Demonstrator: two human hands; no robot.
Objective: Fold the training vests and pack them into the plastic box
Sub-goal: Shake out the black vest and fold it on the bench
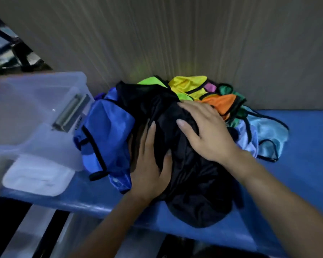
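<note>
A heap of training vests lies on the blue table [306, 164] against the wall. A black vest [194, 183] is on top at the front, crumpled. My left hand [149, 164] lies on its left side with the thumb pressed into the cloth. My right hand [207, 131] rests flat on the top of the black vest, fingers spread. A blue vest [106, 135] with black trim lies to the left. Yellow [188, 84], green [151, 81], orange [224, 103] and light blue [267, 131] vests lie behind and to the right. The clear plastic box [35, 116] stands at the left.
A beige ribbed wall [175, 34] runs close behind the heap. The box lid or latch [37, 175] juts over the table's front-left edge. Bare blue table surface shows at the right. Below the front edge are dark frame bars [50, 229].
</note>
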